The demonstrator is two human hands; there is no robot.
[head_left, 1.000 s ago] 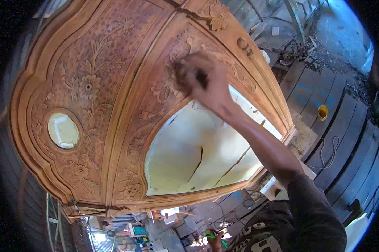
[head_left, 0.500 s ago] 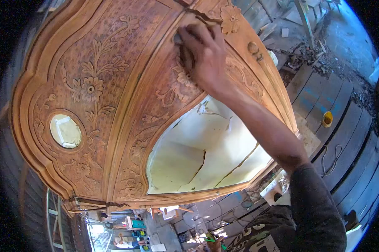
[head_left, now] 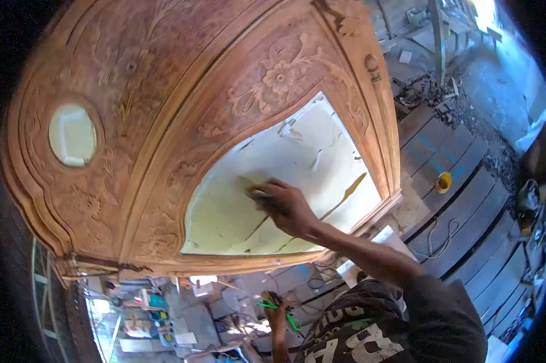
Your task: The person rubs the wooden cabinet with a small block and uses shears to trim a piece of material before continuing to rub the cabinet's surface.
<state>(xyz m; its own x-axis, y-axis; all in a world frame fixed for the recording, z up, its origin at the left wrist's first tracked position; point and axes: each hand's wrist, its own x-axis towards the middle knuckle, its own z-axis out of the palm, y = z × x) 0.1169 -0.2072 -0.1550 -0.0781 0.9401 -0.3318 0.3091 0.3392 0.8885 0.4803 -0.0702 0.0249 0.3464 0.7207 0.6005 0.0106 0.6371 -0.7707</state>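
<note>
The right hand (head_left: 288,209) is over the pale sheet (head_left: 249,227) that shows through the large opening, near the middle of the frame. Its fingers are bent close together; blur hides whether they pinch a small pad, and I cannot tell whether they touch the sheet. The left hand (head_left: 276,314), low in the frame beyond the panel's lower edge, is closed around a green thing (head_left: 293,322). The hands are well apart, and the right is nearer the carving.

The carved wooden panel (head_left: 221,118) fills the frame's upper left and centre. From the right hand, its carved flower (head_left: 280,77) lies straight up the frame, past the opening's curved rim. The opening's long axis slants from lower left to upper right, roughly alongside a raised moulding (head_left: 147,155) farther left. Beyond that is a small oval opening (head_left: 72,135).

The panel's lower edge passes beneath the right forearm and meets the right edge at a corner. Past this corner, plank flooring (head_left: 476,202) stretches rightward, with a yellow cup (head_left: 443,183) and a looped cord (head_left: 445,247).
</note>
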